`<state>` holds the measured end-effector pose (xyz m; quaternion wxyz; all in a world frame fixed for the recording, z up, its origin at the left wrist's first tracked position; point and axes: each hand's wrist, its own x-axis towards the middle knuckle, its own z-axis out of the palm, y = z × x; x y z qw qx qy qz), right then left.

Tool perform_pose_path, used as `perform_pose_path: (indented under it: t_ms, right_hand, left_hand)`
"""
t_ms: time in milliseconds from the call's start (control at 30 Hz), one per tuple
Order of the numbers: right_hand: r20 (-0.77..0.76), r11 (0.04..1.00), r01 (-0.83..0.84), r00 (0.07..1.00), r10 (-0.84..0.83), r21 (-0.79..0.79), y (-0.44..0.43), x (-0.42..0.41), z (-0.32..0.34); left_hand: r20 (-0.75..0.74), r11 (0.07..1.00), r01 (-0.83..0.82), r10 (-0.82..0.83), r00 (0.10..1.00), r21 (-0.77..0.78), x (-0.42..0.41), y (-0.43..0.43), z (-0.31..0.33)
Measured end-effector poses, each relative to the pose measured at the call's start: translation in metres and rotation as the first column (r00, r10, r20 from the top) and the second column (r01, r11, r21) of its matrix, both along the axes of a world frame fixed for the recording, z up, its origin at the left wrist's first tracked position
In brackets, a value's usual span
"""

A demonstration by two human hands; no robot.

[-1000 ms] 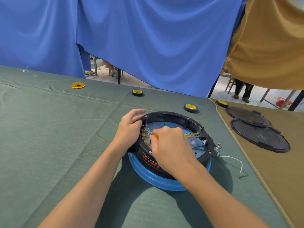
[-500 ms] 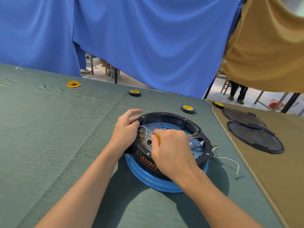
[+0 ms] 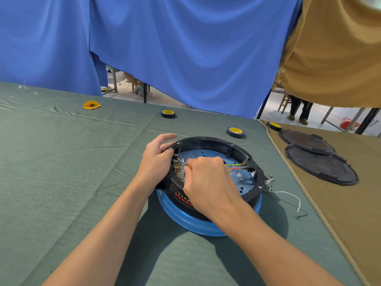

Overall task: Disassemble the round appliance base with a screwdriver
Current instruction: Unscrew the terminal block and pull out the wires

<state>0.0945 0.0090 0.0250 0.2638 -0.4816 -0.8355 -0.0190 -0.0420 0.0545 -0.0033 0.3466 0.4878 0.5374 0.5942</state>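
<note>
The round appliance base (image 3: 216, 142) lies open side up on the green cloth, a black ring over a blue rim, with a blue plate and coloured wires inside. My left hand (image 3: 156, 159) grips its left outer wall, forefinger raised. My right hand (image 3: 208, 180) is inside the ring and holds a screwdriver (image 3: 182, 162); only a bit of orange handle and the metal shaft show. The tip points at the brass terminals on the inner left wall.
Two rolls of dark tape (image 3: 168, 113) (image 3: 235, 132) lie behind the base, a third (image 3: 273, 125) on the tan cloth. Two black round covers (image 3: 321, 164) lie at the right. A loose white wire (image 3: 288, 195) trails right of the base. A yellow disc (image 3: 91, 104) sits far left.
Both hands stay at the base. My right hand has shifted slightly inside the ring with the screwdriver; the camera has tilted a little.
</note>
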Motion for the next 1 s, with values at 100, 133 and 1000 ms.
perform_pose_path:
  t_ms: [100,133,1000]
  right_hand:
    - [-0.003,1.0,0.017,1.0,-0.017,-0.011,-0.001,0.001,0.002]
    - [-0.01,1.0,0.021,1.0,-0.021,-0.017,-0.001,0.002,0.003]
    - [-0.198,0.997,0.059,0.978,-0.066,-0.044,-0.006,0.015,0.009]
  left_hand:
    - [0.011,1.0,0.002,-0.002,1.0,-0.002,0.0,0.0,0.0]
    - [0.015,1.0,0.0,0.0,1.0,-0.003,0.0,0.0,0.0]
    - [0.035,0.999,0.033,-0.033,0.999,0.0,-0.005,-0.003,-0.002]
